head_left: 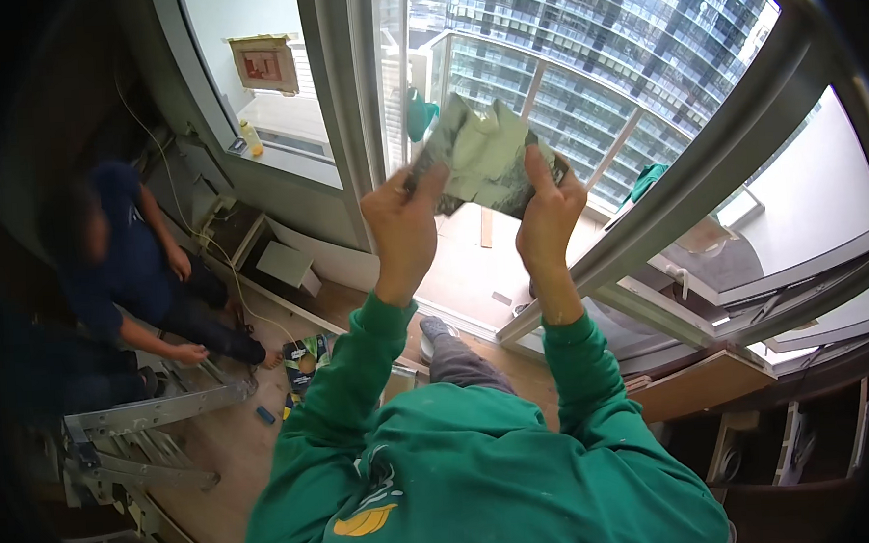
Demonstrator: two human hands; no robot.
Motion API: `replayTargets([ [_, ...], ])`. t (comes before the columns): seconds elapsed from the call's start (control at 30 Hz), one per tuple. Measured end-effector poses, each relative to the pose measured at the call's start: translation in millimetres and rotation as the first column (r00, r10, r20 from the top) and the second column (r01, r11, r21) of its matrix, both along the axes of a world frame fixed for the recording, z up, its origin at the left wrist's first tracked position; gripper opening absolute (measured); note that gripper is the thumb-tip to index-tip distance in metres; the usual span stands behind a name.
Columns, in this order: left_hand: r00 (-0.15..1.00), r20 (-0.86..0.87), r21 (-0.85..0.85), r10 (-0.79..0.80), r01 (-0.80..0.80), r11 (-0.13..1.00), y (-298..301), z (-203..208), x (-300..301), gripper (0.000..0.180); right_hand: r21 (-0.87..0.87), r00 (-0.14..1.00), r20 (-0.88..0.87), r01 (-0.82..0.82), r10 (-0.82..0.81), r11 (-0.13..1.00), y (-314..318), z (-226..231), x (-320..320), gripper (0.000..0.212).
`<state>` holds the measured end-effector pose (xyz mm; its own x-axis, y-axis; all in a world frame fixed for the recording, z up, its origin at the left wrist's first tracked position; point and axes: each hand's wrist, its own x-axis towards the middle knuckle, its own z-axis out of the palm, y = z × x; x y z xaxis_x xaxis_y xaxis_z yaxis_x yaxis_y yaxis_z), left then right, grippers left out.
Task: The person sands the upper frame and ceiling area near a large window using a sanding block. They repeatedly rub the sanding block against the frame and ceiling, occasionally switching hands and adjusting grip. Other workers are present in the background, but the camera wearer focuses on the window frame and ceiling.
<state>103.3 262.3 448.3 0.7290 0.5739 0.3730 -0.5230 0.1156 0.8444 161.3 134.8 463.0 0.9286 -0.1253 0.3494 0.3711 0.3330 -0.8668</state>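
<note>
Both hands are up high in front of the window here, and between them sits a crumpled, pale greenish-grey cloth (483,156), stretched across the gap from one hand to the other. The left hand (405,224) pinches the cloth's left edge, thumb pressed on the near side and fingers curled behind it. The right hand (547,207) clamps the right edge the same way, thumb lying up along the fabric, fingers tucked around the back. Green sleeves (597,381) run down from both wrists to a green sweatshirt at the lower edge of the view. The cloth is held up against the window glass (562,78), just beside the grey vertical window frame (347,99), with tall towers and a balcony railing outside. Down at the left, a second person in dark blue (124,258) crouches on the wooden floor (237,449), one hand resting near a folded metal ladder (138,425) lying along the floor's left edge. A colourful packet (304,359) lies on the floor between that person and the green sleeves.
</note>
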Motion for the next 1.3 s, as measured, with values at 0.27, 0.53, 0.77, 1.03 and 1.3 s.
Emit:
replayTargets([
  [0.27, 0.964, -0.136, -0.425, -0.227, 0.15, 0.893, 14, -23, 0, 0.024, -0.406, 0.762, 0.644, 0.266, 0.067, 0.874, -31, 6, -15, 0.024],
  [0.53, 0.841, 0.055, -0.556, -0.539, 0.474, 0.682, 13, 6, 21, 0.033, -0.658, 0.77, 0.595, 0.302, 0.231, 0.69, -44, 6, -27, 0.042],
  [0.77, 0.786, 0.106, -0.4, -0.609, 0.595, 0.697, 21, 34, 30, 0.041, -0.854, 0.795, 0.508, 0.414, 0.331, 0.316, -130, 22, -11, 0.035],
  [1.03, 0.824, 0.067, -0.44, -0.562, 0.53, 0.725, 28, 69, 31, 0.042, -0.527, 0.619, 0.748, 0.773, -0.238, 0.354, -211, 173, 43, 0.072],
  [1.3, 0.802, 0.04, -0.47, -0.596, 0.541, 0.697, 19, 54, 31, 0.038, -0.511, 0.389, 0.739, 0.855, -0.55, -0.083, -326, 420, 58, 0.102],
])
